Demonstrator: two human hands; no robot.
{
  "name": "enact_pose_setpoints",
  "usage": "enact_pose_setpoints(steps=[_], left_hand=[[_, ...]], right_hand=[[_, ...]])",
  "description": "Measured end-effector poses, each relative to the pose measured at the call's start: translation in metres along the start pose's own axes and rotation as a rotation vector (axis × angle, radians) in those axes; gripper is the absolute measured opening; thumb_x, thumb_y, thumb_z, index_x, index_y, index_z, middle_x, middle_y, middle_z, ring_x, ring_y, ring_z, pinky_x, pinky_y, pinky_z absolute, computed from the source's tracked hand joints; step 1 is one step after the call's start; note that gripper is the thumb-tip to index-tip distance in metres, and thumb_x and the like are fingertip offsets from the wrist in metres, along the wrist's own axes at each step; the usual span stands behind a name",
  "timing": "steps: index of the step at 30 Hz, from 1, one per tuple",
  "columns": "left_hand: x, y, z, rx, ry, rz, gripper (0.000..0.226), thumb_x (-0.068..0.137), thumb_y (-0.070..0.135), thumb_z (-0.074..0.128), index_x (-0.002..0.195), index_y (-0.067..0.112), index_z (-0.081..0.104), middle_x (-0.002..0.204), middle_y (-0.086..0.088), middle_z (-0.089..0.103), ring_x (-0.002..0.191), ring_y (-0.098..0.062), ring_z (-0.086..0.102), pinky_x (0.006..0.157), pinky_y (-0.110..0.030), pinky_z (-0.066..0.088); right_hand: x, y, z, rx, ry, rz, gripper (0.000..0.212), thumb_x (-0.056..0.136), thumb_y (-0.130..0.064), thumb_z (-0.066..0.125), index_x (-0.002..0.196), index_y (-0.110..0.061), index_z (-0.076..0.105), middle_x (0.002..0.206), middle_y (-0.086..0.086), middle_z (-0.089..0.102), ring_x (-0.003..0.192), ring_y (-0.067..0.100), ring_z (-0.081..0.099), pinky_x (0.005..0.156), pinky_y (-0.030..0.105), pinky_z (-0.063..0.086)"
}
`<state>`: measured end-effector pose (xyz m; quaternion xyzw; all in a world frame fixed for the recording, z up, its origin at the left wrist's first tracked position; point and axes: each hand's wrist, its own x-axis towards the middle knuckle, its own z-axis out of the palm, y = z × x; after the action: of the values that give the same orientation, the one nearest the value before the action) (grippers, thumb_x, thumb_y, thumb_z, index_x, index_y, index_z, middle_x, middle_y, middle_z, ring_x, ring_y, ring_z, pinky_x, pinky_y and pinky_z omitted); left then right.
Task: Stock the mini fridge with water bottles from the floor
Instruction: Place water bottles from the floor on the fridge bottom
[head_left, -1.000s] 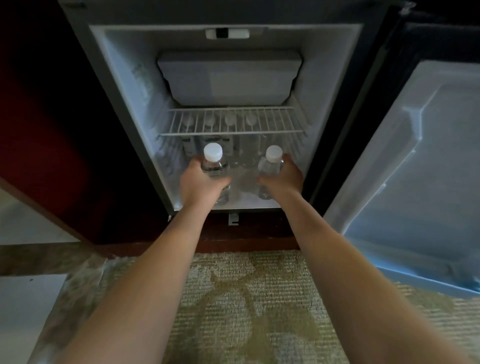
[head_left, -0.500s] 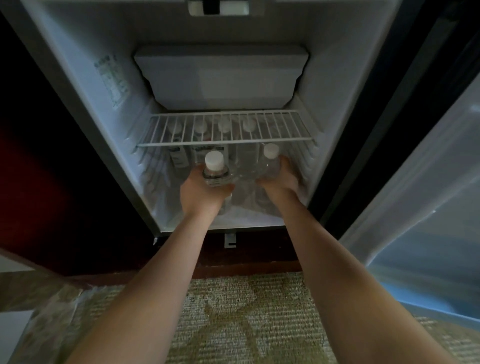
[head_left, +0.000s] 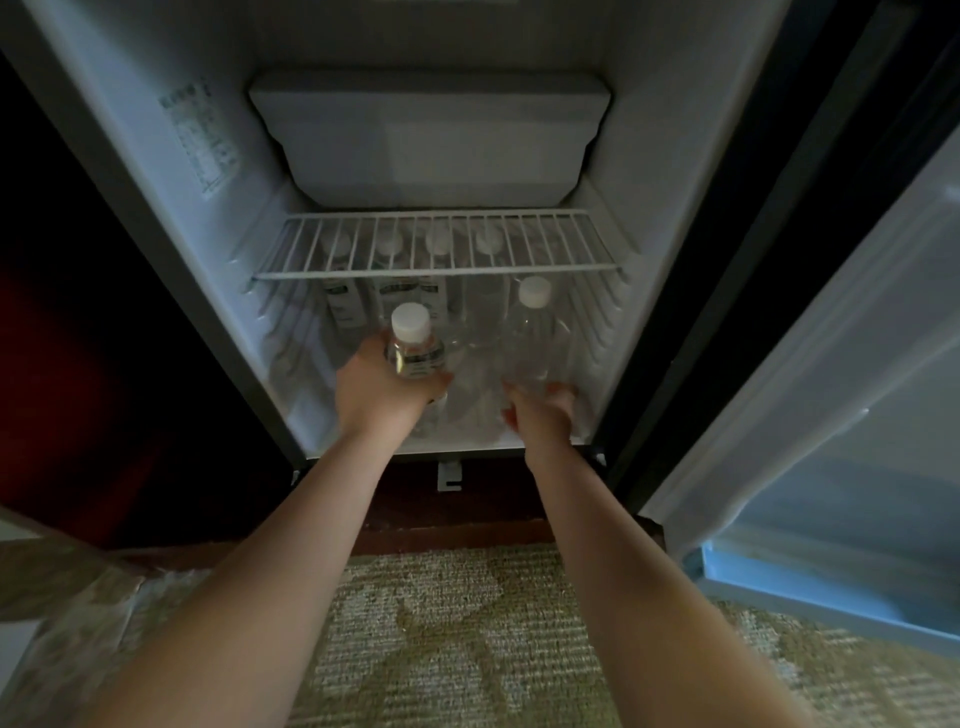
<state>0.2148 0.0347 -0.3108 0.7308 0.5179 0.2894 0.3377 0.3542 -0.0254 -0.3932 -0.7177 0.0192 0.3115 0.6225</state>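
Observation:
The mini fridge (head_left: 218, 270) stands open in front of me. My left hand (head_left: 379, 395) grips a clear water bottle with a white cap (head_left: 415, 353) and holds it upright at the front left of the bottom compartment. A second white-capped bottle (head_left: 535, 332) stands on the fridge floor to the right. My right hand (head_left: 543, 415) sits just below and in front of its base, blurred, with its fingers off the bottle. Several more bottles (head_left: 343, 306) stand in a row at the back, under the wire shelf (head_left: 441, 270).
A closed freezer box (head_left: 426, 135) fills the top of the fridge. The fridge door (head_left: 841, 374) hangs open on the right. Dark wood cabinet panels (head_left: 104, 338) flank the fridge on the left. Patterned carpet (head_left: 467, 649) covers the floor below my arms.
My head has moved closer to the fridge. My right hand has let go of the right bottle and drawn back toward me. The left hand still holds its bottle inside.

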Motion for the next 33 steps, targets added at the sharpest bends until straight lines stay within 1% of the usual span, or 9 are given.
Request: enact_pose_setpoints(steps=[3, 8, 12, 17, 20, 25, 29, 31, 33], left_hand=[[0.005, -0.003, 0.001, -0.015, -0.005, 0.003, 0.059, 0.066, 0.031, 0.083, 0.117, 0.015, 0.058, 0.113, -0.003, 0.066, 0.105, -0.020, 0.062, 0.077, -0.023, 0.041], [0.016, -0.007, 0.008, -0.042, 0.005, -0.035, 0.058, 0.067, 0.034, 0.082, 0.117, 0.017, 0.059, 0.111, 0.001, 0.065, 0.101, -0.015, 0.060, 0.075, -0.022, 0.039], [0.023, -0.008, 0.016, -0.034, 0.008, -0.053, 0.056, 0.069, 0.029, 0.081, 0.118, 0.016, 0.057, 0.109, 0.001, 0.063, 0.100, -0.015, 0.058, 0.073, -0.020, 0.034], [0.029, -0.013, 0.022, -0.022, 0.018, -0.079, 0.063, 0.066, 0.031, 0.082, 0.121, 0.015, 0.056, 0.114, -0.002, 0.064, 0.107, -0.021, 0.059, 0.074, -0.021, 0.034], [0.031, -0.016, 0.022, -0.004, 0.017, -0.071, 0.064, 0.065, 0.034, 0.082, 0.121, 0.016, 0.056, 0.113, -0.002, 0.065, 0.106, -0.021, 0.060, 0.075, -0.022, 0.037], [0.030, -0.016, 0.022, 0.013, 0.011, -0.088, 0.062, 0.065, 0.036, 0.082, 0.118, 0.015, 0.058, 0.114, -0.003, 0.066, 0.105, -0.021, 0.061, 0.073, -0.022, 0.035], [0.027, -0.016, 0.019, 0.022, 0.003, -0.093, 0.059, 0.066, 0.036, 0.082, 0.116, 0.015, 0.059, 0.112, -0.004, 0.066, 0.103, -0.021, 0.061, 0.071, -0.022, 0.034], [0.025, -0.016, 0.016, 0.010, -0.010, -0.097, 0.058, 0.065, 0.036, 0.082, 0.114, 0.015, 0.059, 0.110, -0.003, 0.066, 0.099, -0.020, 0.061, 0.070, -0.023, 0.034], [0.023, -0.016, 0.010, -0.012, -0.022, -0.098, 0.055, 0.066, 0.034, 0.082, 0.112, 0.015, 0.059, 0.105, 0.000, 0.065, 0.094, -0.017, 0.059, 0.070, -0.023, 0.036]], right_hand=[[0.018, -0.001, 0.012, 0.109, 0.007, 0.044, 0.064, 0.077, -0.026, 0.079, 0.127, -0.020, 0.039, 0.118, 0.012, 0.052, 0.088, 0.022, 0.060, 0.060, 0.029, 0.054], [0.046, 0.002, 0.022, 0.045, 0.030, -0.052, 0.065, 0.075, -0.032, 0.078, 0.127, -0.018, 0.042, 0.120, 0.015, 0.059, 0.098, 0.034, 0.063, 0.083, 0.047, 0.056], [0.068, -0.012, 0.025, -0.075, 0.064, -0.145, 0.063, 0.077, -0.032, 0.075, 0.126, -0.008, 0.043, 0.116, 0.023, 0.062, 0.091, 0.035, 0.064, 0.084, 0.045, 0.054], [0.103, -0.023, 0.036, -0.100, 0.057, -0.131, 0.084, 0.048, -0.063, 0.065, 0.112, -0.010, 0.052, 0.097, 0.012, 0.058, 0.081, 0.025, 0.057, 0.080, 0.042, 0.052], [0.123, -0.022, 0.035, -0.139, -0.015, -0.144, 0.072, 0.036, -0.063, 0.055, 0.095, -0.022, 0.048, 0.087, 0.006, 0.049, 0.081, 0.021, 0.047, 0.075, 0.036, 0.041], [0.092, -0.039, 0.026, -0.072, -0.143, -0.097, 0.033, 0.048, -0.042, 0.061, 0.074, -0.027, 0.049, 0.065, -0.002, 0.047, 0.053, 0.017, 0.044, 0.054, 0.028, 0.036], [0.075, -0.038, 0.020, -0.003, -0.168, -0.070, 0.017, 0.072, -0.026, 0.062, 0.086, -0.021, 0.056, 0.065, 0.002, 0.050, 0.051, 0.017, 0.045, 0.048, 0.027, 0.035], [0.067, -0.035, 0.019, -0.002, -0.129, -0.063, 0.023, 0.080, -0.019, 0.061, 0.102, -0.018, 0.057, 0.066, 0.001, 0.052, 0.052, 0.015, 0.048, 0.047, 0.025, 0.039], [0.052, -0.033, 0.021, -0.078, -0.142, -0.096, 0.019, 0.083, -0.018, 0.059, 0.102, -0.016, 0.058, 0.079, 0.006, 0.058, 0.062, 0.019, 0.055, 0.056, 0.030, 0.049]])
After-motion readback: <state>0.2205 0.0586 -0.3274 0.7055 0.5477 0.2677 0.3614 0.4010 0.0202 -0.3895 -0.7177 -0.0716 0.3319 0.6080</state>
